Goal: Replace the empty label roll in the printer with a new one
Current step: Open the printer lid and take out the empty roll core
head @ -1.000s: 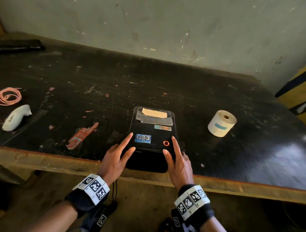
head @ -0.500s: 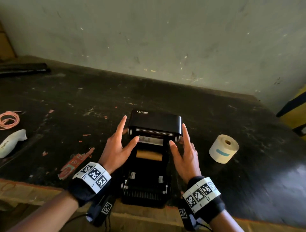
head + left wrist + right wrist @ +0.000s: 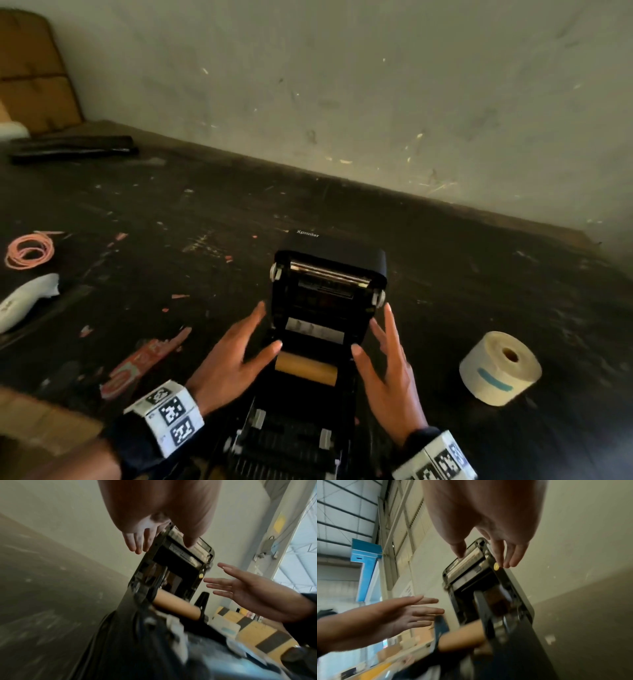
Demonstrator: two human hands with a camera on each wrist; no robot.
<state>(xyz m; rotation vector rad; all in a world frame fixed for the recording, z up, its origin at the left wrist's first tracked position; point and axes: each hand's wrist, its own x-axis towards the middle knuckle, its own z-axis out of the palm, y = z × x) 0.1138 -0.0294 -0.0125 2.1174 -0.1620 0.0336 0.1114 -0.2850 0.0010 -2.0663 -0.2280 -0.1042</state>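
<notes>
A: head view, go; printer [image 3: 322, 346] sits at the near edge of the dark tabletop [image 3: 205, 212], lid [image 3: 330, 274] swung up and back; bare brown core [image 3: 306, 369] lies across the open bay

B: hands?

A: left hand [image 3: 228, 363] just beside the printer's left side, fingers straight and spread, thumb tip at the bay edge near the core; right hand [image 3: 387, 373] mirrors it on the right side, fingers also straight and spread; neither grips anything

B: new roll?

A: white label roll [image 3: 500, 368] with a blue mark lies on its side on the tabletop, right of the printer, apart from the right hand; left part of the tabletop has a pink cord coil [image 3: 30, 249], a white object [image 3: 25, 301], a red wrapper [image 3: 144, 363]

B: left wrist view?

A: blurry; lid [image 3: 181, 555] stands up, core [image 3: 176, 607] in the bay; left fingers [image 3: 133, 542] extended beside the lid edge, right hand [image 3: 254, 593] spread flat opposite; touching or not, cannot tell

B: right wrist?

A: same from the other side; right fingers [image 3: 513, 555] straight near the lid [image 3: 471, 566], left hand [image 3: 393, 616] spread, core [image 3: 460, 638] partly hidden
</notes>
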